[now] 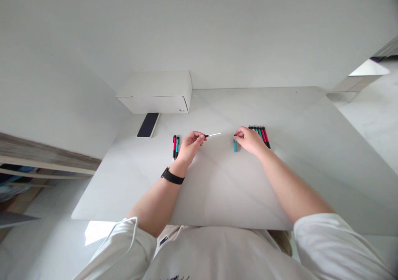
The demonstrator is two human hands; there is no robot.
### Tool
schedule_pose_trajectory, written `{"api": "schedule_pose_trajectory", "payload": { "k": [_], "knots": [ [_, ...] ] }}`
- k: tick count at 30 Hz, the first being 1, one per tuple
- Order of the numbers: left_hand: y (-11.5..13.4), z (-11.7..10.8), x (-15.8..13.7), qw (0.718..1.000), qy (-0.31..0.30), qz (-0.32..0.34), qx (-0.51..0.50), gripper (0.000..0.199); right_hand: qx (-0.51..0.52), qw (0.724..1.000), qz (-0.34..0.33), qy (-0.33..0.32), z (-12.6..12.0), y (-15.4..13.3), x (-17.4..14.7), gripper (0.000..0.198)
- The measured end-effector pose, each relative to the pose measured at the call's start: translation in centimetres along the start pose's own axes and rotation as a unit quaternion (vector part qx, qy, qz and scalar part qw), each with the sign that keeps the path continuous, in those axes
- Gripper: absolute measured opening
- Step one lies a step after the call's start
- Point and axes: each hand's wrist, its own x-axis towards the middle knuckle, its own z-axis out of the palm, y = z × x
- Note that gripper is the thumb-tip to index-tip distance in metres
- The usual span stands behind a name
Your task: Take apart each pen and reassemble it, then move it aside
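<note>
Between the fingertips of my left hand (190,145) is the black grip end of a pen, and a thin white refill (214,134) sticks out of it to the right. My right hand (249,140) pinches the top of a teal pen barrel (235,146), which points down toward me. The two parts are apart, with bare tabletop between them. Just left of my left hand lie a red-and-black pen (174,146) and a teal-and-black pen (177,144), side by side. Beyond my right hand is a row of several pens (265,135), partly covered by that hand.
A white box (154,101) stands at the back left of the white table (217,188), against the wall. In front of it lies a phone (148,125) with a dark screen. Wooden shelving (46,159) is at the far left, beyond the table edge.
</note>
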Motion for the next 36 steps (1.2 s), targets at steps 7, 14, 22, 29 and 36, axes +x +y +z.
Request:
{"api": "schedule_pose_trajectory", "payload": {
  "k": [7,14,22,29,36],
  "knots": [
    [0.1,0.2,-0.1,1.0,-0.009,-0.008,0.009,0.03,-0.089,0.996,0.005,-0.01,0.7,-0.8,0.4,0.014],
    [0.0,0.1,-0.1,1.0,-0.012,-0.009,0.013,0.028,-0.105,0.994,-0.009,-0.005,0.9,-0.8,0.4,0.012],
    [0.2,0.3,-0.2,0.999,-0.009,-0.015,0.031,0.032,-0.069,0.997,-0.027,0.028,1.2,-0.4,0.3,0.015],
    [0.1,0.4,-0.4,0.997,-0.022,0.005,0.078,0.033,0.074,0.983,-0.156,0.055,0.3,-2.7,-1.9,0.031],
    [0.7,0.8,-1.0,0.983,-0.031,0.034,0.18,0.025,0.061,0.974,-0.216,0.02,1.0,-4.2,-3.4,0.014]
  ]
}}
